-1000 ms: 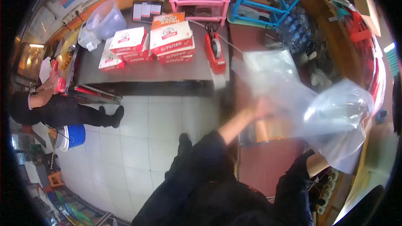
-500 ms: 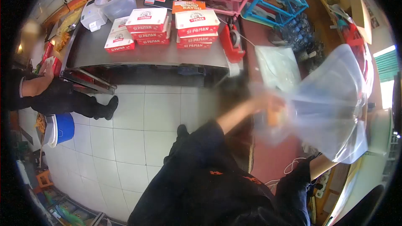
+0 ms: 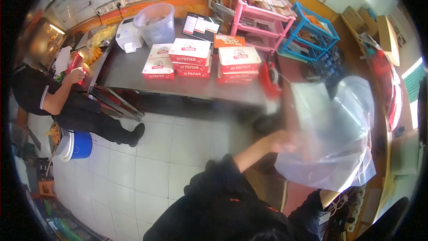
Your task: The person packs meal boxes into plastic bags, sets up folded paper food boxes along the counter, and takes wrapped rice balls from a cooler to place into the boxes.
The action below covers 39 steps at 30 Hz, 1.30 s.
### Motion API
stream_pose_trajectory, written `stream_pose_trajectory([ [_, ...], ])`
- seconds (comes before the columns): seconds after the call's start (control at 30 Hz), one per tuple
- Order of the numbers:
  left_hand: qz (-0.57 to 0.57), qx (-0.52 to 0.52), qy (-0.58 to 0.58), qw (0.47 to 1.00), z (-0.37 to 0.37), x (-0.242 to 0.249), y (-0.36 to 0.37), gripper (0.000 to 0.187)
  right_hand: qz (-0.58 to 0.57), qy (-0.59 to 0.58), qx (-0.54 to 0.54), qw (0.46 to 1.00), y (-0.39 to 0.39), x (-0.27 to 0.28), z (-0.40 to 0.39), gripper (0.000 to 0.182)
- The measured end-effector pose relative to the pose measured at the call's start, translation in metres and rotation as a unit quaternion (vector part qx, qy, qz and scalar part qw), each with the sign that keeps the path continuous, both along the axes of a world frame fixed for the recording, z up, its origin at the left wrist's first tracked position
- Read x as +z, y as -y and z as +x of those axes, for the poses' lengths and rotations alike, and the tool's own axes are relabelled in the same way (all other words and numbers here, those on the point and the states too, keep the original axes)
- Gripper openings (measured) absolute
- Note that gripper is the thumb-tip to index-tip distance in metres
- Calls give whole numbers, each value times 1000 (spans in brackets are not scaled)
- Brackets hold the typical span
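A large clear plastic bag (image 3: 339, 143) spreads out in front of me, above the red-brown counter at my right. My left hand (image 3: 281, 142) is closed at the bag's left edge, its fingertips blurred by motion. My right wrist (image 3: 329, 197) reaches up to the bag's lower right side. The right hand itself is hidden by the folds of plastic. Beyond the bag, a pale flat stack of plastic (image 3: 310, 100) lies on the counter. Close to it stands a red tape dispenser (image 3: 270, 78) at the steel table's corner.
On the steel table (image 3: 129, 69) are stacked food boxes (image 3: 191, 58), a clear tub (image 3: 154, 22), a white printer (image 3: 129, 35) and a tablet (image 3: 200, 26). Pink (image 3: 261, 22) and blue racks (image 3: 310, 33) stand behind. A co-worker (image 3: 40, 89) stands at left near a blue bucket (image 3: 81, 144).
The bag has swung lower and closer to my body, hanging more spread out. An orange patch by my left hand no longer shows. My view has turned left and tilted up.
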<state>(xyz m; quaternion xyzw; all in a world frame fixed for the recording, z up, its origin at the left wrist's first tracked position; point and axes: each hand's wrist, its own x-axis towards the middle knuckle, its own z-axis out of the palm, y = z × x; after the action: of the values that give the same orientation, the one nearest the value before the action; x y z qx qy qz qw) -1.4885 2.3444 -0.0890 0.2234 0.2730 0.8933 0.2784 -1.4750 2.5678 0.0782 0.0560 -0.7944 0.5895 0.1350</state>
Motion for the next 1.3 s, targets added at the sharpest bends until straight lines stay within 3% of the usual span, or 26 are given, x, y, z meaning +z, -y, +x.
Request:
stream_pose_trajectory([
  [0.03,176,3,43,983,-4,-7,14,16,3,3,9,1000,5,-1,-7,59],
  [0.07,353,-22,72,933,-5,-2,33,11,7,5,18,1000,10,-3,-15,59],
  [0.1,335,74,217,914,2,0,57,15,11,11,30,999,15,-4,-26,59],
  [0.2,312,147,212,914,17,31,98,12,23,21,70,997,36,-16,-61,60],
  [0.23,331,58,152,929,14,32,108,13,25,24,83,996,46,-20,-78,60],
  [0.3,340,-23,88,936,10,32,129,15,28,30,113,993,66,-30,-113,61],
  [0.33,122,163,49,978,9,31,140,16,29,31,126,991,77,-34,-132,61],
  [0.37,-107,335,9,936,7,30,153,19,31,31,138,989,86,-38,-152,61],
  [0.4,-181,382,-12,906,2,34,174,20,34,32,148,988,96,-43,-172,61],
  [0.43,-184,389,-12,903,-1,41,188,20,38,33,159,986,104,-46,-194,61],
  [0.5,-222,397,128,881,-11,56,211,20,35,40,179,982,120,-58,-237,62],
  [0.57,-246,391,115,879,-23,54,223,19,23,40,190,981,139,-74,-268,58],
  [0.63,-152,418,196,874,-31,57,225,16,14,37,199,979,171,-76,-277,54],
  [0.67,-153,426,198,869,-35,49,225,16,209,-49,135,967,196,-71,-269,52],
  [0.7,-161,478,201,840,-39,38,226,14,391,-136,64,908,217,-66,-264,50],
  [0.73,-171,528,203,807,-41,28,226,13,508,-291,-16,811,226,-77,-265,42],
  [0.8,-184,563,224,774,-43,25,223,11,489,-222,50,842,259,-70,-242,32],
  [0.87,-220,612,251,717,-46,11,215,10,271,-62,350,894,293,-68,-196,24],
  [0.93,-215,603,273,718,-42,11,213,11,252,51,473,843,325,-94,-160,27],
  [1.03,-200,565,324,732,-34,13,211,14,309,-34,460,832,352,-120,-145,26],
  [1.1,-64,540,322,775,-22,15,223,16,214,-43,516,828,362,-121,-141,23],
  [1.17,-76,527,287,797,-7,12,234,16,184,-30,553,812,368,-120,-138,16],
  [1.2,-191,530,315,764,1,21,235,16,195,-48,548,812,371,-120,-138,14],
  [1.27,-307,528,337,717,10,25,248,16,202,-68,545,811,382,-119,-136,13],
  [1.3,-150,561,277,765,12,24,253,16,132,-3,584,801,385,-116,-131,14],
])
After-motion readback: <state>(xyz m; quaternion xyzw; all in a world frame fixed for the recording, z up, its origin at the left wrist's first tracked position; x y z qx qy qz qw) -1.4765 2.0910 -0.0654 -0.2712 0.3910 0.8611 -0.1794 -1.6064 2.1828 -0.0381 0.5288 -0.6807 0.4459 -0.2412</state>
